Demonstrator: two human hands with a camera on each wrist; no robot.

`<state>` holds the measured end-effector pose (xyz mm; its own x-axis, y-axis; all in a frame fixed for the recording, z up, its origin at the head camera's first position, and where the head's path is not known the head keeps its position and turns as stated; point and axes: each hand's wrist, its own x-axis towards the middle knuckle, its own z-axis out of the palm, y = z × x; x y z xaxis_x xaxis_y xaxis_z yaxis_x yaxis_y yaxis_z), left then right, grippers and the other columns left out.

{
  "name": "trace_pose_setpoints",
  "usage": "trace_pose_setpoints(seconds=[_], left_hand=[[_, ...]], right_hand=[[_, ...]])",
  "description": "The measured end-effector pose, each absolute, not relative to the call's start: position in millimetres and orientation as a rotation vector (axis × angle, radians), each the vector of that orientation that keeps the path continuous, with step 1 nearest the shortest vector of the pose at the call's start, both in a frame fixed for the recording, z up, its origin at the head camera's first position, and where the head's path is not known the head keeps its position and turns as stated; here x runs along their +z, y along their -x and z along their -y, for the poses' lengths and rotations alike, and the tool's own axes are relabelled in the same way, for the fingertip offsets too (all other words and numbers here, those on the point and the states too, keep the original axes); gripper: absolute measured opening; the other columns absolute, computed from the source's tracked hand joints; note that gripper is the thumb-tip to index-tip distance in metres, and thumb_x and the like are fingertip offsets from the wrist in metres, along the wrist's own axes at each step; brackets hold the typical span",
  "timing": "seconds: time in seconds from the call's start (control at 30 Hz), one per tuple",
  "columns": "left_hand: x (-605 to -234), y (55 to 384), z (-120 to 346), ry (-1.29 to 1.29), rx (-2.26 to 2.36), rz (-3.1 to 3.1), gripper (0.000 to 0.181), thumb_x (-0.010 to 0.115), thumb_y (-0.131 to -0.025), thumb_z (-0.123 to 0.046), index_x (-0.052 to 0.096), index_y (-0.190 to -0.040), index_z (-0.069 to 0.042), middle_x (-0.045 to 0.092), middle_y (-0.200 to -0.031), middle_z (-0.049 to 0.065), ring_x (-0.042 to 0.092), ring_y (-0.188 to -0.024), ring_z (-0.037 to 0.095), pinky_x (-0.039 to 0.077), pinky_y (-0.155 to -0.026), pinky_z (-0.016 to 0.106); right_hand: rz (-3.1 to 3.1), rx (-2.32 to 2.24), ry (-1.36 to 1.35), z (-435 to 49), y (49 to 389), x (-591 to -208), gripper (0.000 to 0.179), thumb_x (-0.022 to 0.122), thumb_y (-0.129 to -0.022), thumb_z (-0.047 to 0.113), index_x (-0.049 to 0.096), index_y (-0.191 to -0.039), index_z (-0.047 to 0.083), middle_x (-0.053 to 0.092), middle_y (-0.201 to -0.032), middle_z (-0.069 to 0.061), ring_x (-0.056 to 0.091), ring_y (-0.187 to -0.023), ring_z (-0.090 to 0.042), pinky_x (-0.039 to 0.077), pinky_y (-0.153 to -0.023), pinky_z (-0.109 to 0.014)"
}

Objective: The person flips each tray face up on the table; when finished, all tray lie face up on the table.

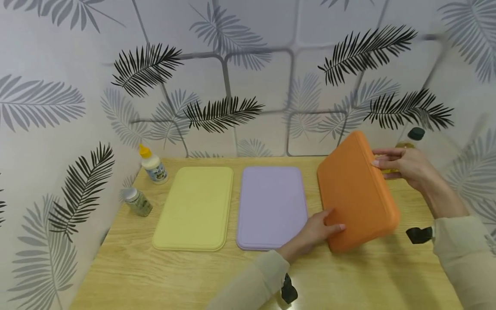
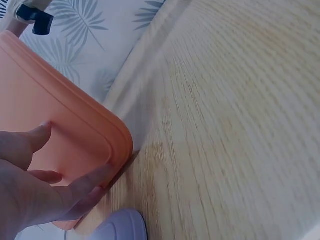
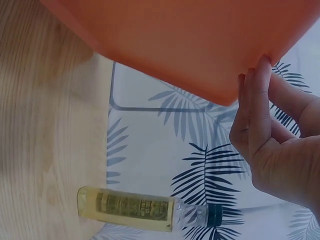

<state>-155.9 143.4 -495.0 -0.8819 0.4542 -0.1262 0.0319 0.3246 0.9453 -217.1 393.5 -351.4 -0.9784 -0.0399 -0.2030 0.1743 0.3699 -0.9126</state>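
An orange, shallow rectangular box (image 1: 352,193) stands tilted up on the right part of the table, a lower edge resting near the wood. My right hand (image 1: 407,165) pinches its raised right edge; in the right wrist view its fingers (image 3: 257,100) lie against the underside. My left hand (image 1: 314,232) touches the lower left of the box's face, with fingers spread and fairly straight. In the left wrist view the fingertips (image 2: 107,172) meet the face by its lower rim. To the left lies a purple rectangular panel (image 1: 271,206), close beside my left hand.
A yellow rectangular panel (image 1: 195,206) lies left of the purple one. At the table's left stand a glue-like bottle with a yellow cap (image 1: 155,168) and a small jar (image 1: 138,202). Behind my right hand stands a bottle of yellow liquid (image 3: 132,207). Leaf-patterned wall covering (image 1: 259,142) borders the table.
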Motion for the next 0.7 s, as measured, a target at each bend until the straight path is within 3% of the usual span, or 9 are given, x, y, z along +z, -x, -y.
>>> trace_pose_setpoints(seconds=[0.1, 0.2, 0.37, 0.43, 0.6, 0.7], left_hand=[[-492.1, 153.0, -145.4, -0.416, 1.605, -2.159, 0.065, 0.073, -0.087, -0.029, 0.046, -0.143, -0.008, 0.052, -0.140, 0.006, 0.054, -0.116, 0.010, 0.051, -0.084, 0.021], [-488.3, 149.4, -146.1, -0.390, 1.642, -2.084, 0.066, 0.072, -0.088, -0.029, 0.045, -0.144, -0.010, 0.049, -0.142, 0.004, 0.056, -0.112, 0.008, 0.054, -0.071, 0.020], [-478.6, 142.8, -145.1, -0.436, 1.655, -2.112, 0.064, 0.071, -0.088, -0.033, 0.047, -0.143, -0.012, 0.048, -0.142, -0.002, 0.044, -0.127, 0.007, 0.044, -0.097, 0.022], [-474.3, 142.1, -145.9, -0.462, 1.666, -2.125, 0.063, 0.070, -0.088, -0.034, 0.048, -0.143, -0.012, 0.050, -0.141, -0.003, 0.044, -0.127, 0.006, 0.040, -0.099, 0.021], [-464.9, 140.5, -150.4, -0.415, 1.781, -1.988, 0.059, 0.070, -0.089, -0.029, 0.049, -0.142, -0.011, 0.053, -0.138, -0.001, 0.058, -0.108, 0.006, 0.053, -0.076, 0.020], [-458.2, 137.4, -152.5, -0.381, 1.860, -1.867, 0.057, 0.069, -0.090, -0.024, 0.048, -0.142, -0.011, 0.053, -0.138, -0.001, 0.063, -0.100, 0.009, 0.057, -0.070, 0.025]], right_hand=[[-2.453, -1.661, -0.121, -389.0, 218.8, -348.1, 0.058, 0.073, -0.087, 0.026, 0.051, -0.137, 0.008, 0.064, -0.089, 0.010, 0.066, -0.079, -0.008, 0.059, -0.070, -0.030], [-2.451, -1.667, -0.119, -383.4, 220.1, -345.4, 0.065, 0.073, -0.087, 0.025, 0.044, -0.142, 0.002, 0.062, -0.089, 0.009, 0.066, -0.079, -0.007, 0.059, -0.069, -0.029], [-2.425, -1.716, -0.128, -374.9, 220.6, -342.0, 0.061, 0.072, -0.088, 0.020, 0.046, -0.140, 0.001, 0.062, -0.085, 0.007, 0.067, -0.076, -0.008, 0.059, -0.067, -0.029], [-2.428, -1.721, -0.127, -372.8, 220.9, -339.8, 0.060, 0.072, -0.088, 0.020, 0.047, -0.139, 0.002, 0.062, -0.085, 0.007, 0.067, -0.076, -0.009, 0.059, -0.068, -0.030], [-2.470, -1.667, -0.119, -366.9, 220.3, -336.6, 0.062, 0.069, -0.091, 0.021, 0.042, -0.142, 0.000, 0.062, -0.087, 0.008, 0.067, -0.080, -0.007, 0.059, -0.071, -0.030], [-2.488, -1.642, -0.124, -363.2, 220.0, -337.2, 0.063, 0.067, -0.092, 0.020, 0.038, -0.144, -0.002, 0.061, -0.087, 0.009, 0.067, -0.079, -0.005, 0.059, -0.071, -0.029]])
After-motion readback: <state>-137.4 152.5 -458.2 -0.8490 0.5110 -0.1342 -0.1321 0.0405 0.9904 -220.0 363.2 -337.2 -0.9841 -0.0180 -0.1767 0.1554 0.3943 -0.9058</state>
